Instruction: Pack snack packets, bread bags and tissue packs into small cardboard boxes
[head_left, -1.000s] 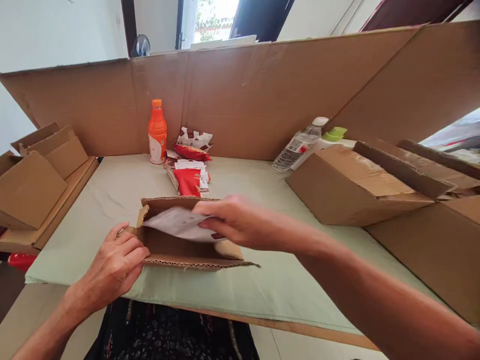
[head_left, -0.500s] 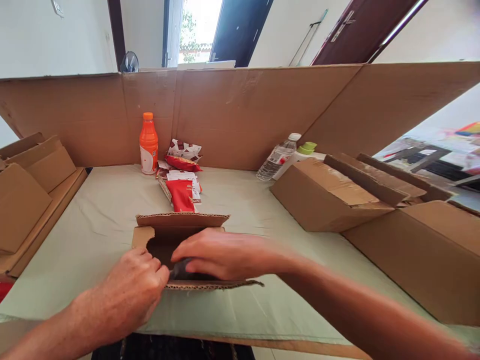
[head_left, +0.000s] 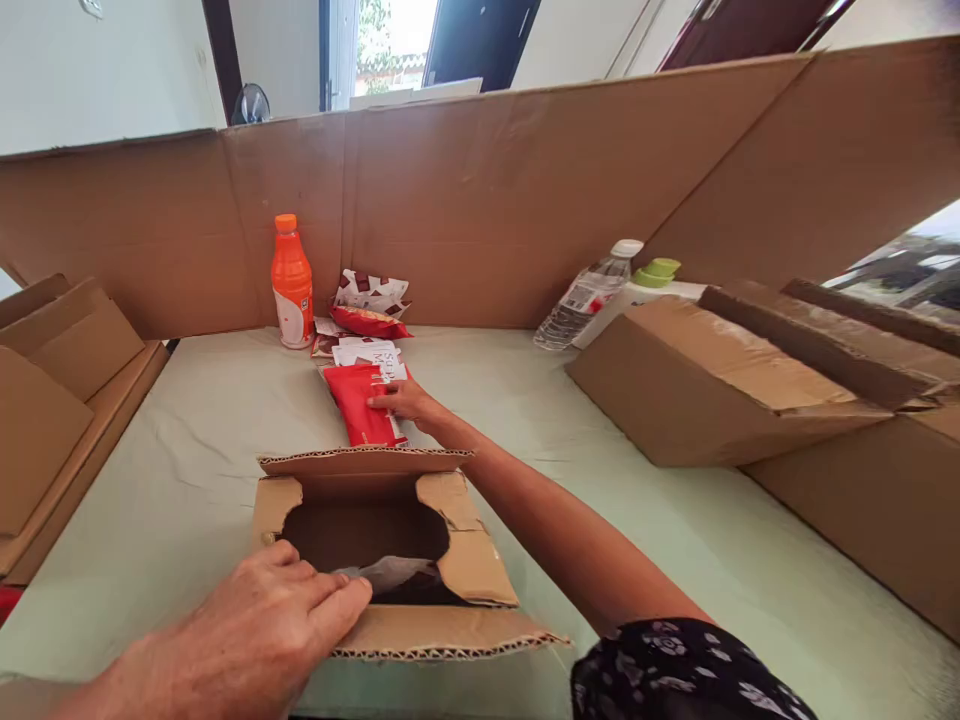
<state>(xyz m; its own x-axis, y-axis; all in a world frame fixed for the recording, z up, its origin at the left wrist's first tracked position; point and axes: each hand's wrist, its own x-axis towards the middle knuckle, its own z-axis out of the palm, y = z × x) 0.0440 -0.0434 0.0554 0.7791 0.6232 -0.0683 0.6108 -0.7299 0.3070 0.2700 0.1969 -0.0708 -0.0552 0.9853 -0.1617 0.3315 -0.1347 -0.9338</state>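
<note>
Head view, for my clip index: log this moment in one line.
left hand: touching near box; right hand: touching nearer red packet; pale item: inside near box; orange bottle: upright; clear bottle: tilted

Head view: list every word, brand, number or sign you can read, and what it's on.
White packet: large letters, possibly "Sup" and "M"; the rest is unclear.
Red packet: pale print, too small to read.
Orange bottle: label marks, too small to read.
Clear bottle: label, too blurred to read.
Nothing else is readable.
</note>
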